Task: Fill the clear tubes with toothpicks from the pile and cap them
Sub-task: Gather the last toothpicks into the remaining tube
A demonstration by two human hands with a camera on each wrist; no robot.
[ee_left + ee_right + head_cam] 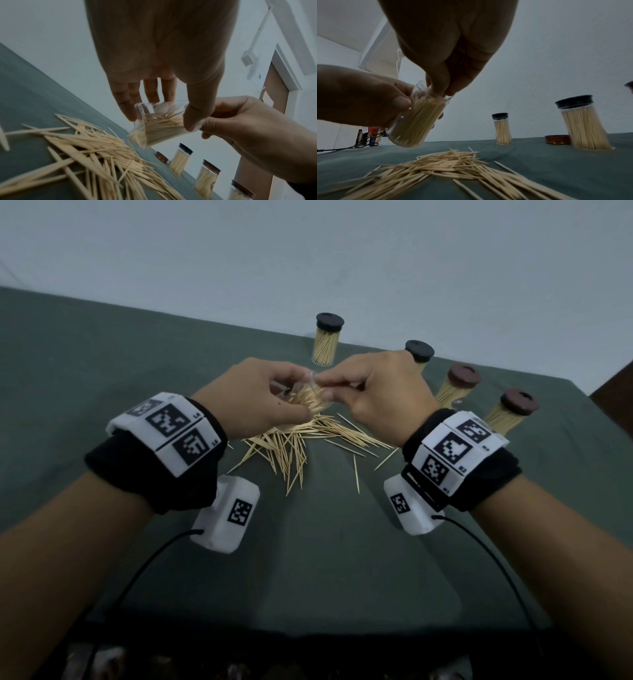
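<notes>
My left hand (294, 395) grips a clear tube (313, 402) tilted above the table, nearly full of toothpicks and uncapped. In the left wrist view the thumb and fingers (126, 108) wrap around the tube (163, 129). My right hand (325, 381) pinches its fingertips together at the tube's mouth, seemingly on a few toothpicks. The right wrist view shows that pinch (440, 92) at the neck of the tube (414, 121). The loose toothpick pile (294, 443) lies on the green cloth just below both hands.
Several filled, capped tubes stand behind: one black-capped (327, 340), another (419, 350) behind my right hand, and two brown-capped (459, 385) (510, 412). A loose brown cap (558, 139) lies on the cloth near them. Stray toothpicks (356, 474) are scattered towards me.
</notes>
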